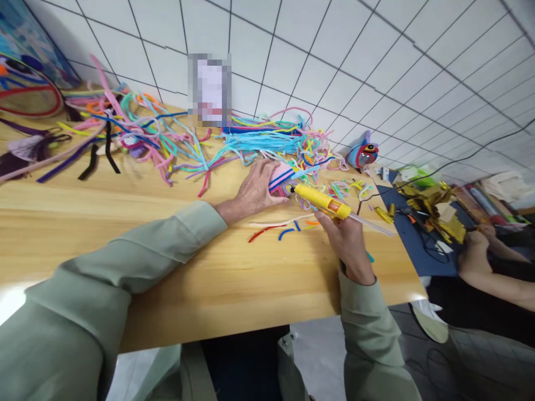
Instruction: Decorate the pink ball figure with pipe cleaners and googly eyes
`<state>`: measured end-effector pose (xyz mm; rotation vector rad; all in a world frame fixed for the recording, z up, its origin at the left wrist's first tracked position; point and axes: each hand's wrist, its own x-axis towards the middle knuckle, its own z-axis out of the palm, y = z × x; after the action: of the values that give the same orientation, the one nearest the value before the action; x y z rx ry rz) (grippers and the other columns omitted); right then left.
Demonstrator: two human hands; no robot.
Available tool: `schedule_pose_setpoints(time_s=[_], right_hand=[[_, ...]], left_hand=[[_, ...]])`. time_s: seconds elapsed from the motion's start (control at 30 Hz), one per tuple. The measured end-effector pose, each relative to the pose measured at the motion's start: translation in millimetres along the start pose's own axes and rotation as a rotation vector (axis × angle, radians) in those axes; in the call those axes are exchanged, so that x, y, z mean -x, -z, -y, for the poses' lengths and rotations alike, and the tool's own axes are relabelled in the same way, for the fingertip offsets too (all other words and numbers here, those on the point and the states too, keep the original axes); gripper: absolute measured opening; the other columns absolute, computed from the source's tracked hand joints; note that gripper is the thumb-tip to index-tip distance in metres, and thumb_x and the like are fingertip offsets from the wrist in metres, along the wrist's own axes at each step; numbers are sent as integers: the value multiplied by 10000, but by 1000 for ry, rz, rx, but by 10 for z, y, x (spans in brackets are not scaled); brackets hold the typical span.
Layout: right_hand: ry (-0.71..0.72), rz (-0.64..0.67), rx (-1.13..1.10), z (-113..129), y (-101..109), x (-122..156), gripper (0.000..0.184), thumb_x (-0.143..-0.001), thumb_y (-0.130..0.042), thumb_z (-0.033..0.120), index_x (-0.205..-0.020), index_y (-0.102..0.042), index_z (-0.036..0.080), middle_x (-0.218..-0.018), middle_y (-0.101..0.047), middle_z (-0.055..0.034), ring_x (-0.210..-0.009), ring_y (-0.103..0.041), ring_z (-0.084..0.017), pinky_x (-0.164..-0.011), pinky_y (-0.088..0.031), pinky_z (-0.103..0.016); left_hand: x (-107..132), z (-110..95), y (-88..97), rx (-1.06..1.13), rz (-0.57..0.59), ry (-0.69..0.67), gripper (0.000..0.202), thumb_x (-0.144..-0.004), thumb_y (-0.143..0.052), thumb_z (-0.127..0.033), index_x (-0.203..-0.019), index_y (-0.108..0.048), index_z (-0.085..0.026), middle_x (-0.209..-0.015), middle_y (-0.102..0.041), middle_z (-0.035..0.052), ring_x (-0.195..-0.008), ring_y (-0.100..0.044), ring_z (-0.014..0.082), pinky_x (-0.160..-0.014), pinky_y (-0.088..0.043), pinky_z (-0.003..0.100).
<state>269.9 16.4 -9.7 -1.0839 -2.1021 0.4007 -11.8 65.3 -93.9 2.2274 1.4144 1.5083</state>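
Note:
My right hand [348,238] is closed round a yellow glue gun [322,201], whose nozzle points left at a small pink and blue striped pipe-cleaner piece [281,179]. A clear glue stick [374,225] sticks out of the gun's back. My left hand [256,189] lies over that striped piece with its fingers curled on it, pressing it to the wooden table [175,267]. Both my sleeves are pale green.
Heaps of coloured pipe cleaners [175,139] cover the table's far side, and short cut bits [278,227] lie near my hands. A blue fish-like figure [363,153] stands at the far right. Another person's arm [497,273] rests by gold scraps [434,203] on a dark mat.

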Motion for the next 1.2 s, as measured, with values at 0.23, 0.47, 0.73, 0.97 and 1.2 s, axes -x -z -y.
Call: schedule_pose_setpoints(time_s=[0.23,0.47,0.73,0.97,1.2], right_hand=[[89,-54,102,-134,-37,57,245,-1100,-701,453,-1209,-784,250,-1150,-852,-104,-1034,-804,-300,-919,-654,-455],[146,-42,203,-77,-70,86,222,-1139,-654,440,-1208,-752,253,-1064,-806,-91,-949,-768,-291,-859,-634,-437],[283,-58,343,-1,-138,92,180,-1158,-623,389,-1263,-690,259,-1099,-803,-105,-974,-779,-297,-837,-655,-452],[365,-56,477,12,-156,105,204,-1169,-588,334,-1340,-678,268,-1084,-807,-101,-985,-781,-297,-848,-659,-446],[317,23,490,31,-130,100,246,-1169,-577,343,-1377,-681,264,-1144,-824,-121,-1035,-789,-314,-869,-667,-470]], left_hand=[[28,14,-42,-2,-2,3,1035,-745,-1066,-441,-1567,-485,-200,-1576,-585,212,-1515,-574,433,-1313,-488,665],[30,38,-78,22,-16,-26,1068,-742,-1069,-560,-1560,-484,-201,-1572,-585,228,-1503,-578,459,-1279,-504,688],[43,13,-103,17,-39,-54,1013,-770,-1052,-462,-1562,-475,-204,-1564,-584,219,-1487,-591,444,-1261,-528,668],[44,0,-107,32,-28,-44,946,-788,-1027,-433,-1549,-513,-203,-1563,-580,216,-1499,-570,450,-1283,-507,682],[42,-16,-110,-9,-35,-55,943,-794,-1022,-409,-1552,-499,-204,-1579,-579,221,-1495,-581,440,-1272,-523,667]])
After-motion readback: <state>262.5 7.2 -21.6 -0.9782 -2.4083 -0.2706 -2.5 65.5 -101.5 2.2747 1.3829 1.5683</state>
